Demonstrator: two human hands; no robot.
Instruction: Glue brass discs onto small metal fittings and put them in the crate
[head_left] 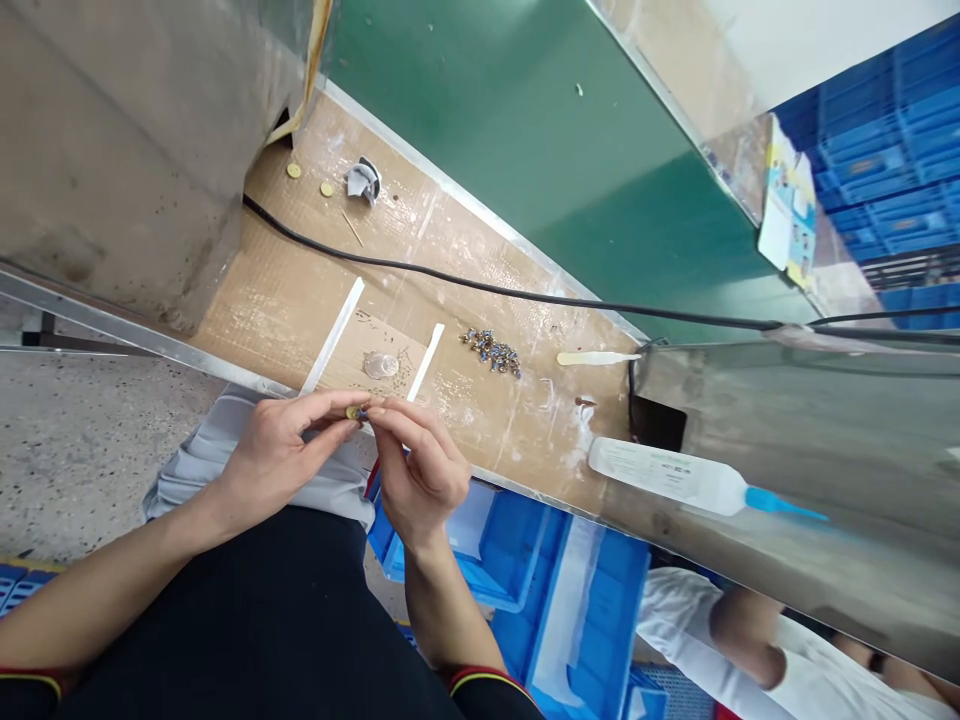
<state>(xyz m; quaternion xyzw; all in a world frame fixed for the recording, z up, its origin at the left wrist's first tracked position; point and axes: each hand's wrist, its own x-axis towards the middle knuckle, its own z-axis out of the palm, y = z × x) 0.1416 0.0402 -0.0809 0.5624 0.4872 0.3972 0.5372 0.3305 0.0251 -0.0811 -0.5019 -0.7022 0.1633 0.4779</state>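
Just over the bench's front edge, my left hand (274, 455) pinches a small yellow disc (352, 412) between thumb and fingers. My right hand (420, 465) meets it there, its fingertips closed on a tiny bluish piece (364, 413) against the disc; fingers partly hide it. Beyond the hands lies a clear round blob (381, 365) with tiny dark bits around it, between two white tape strips (334, 335). Right of these is a pile of small blue and brass-coloured metal parts (491, 352).
A black cable (450, 283) crosses the cardboard-covered bench. Farther back lie two yellow discs (326, 189), a crumpled grey scrap (364, 180) and a thin stick (352, 228). At right are a white bottle with blue nozzle (667, 475) and a pale applicator (596, 358). Blue crates (517, 545) stand below.
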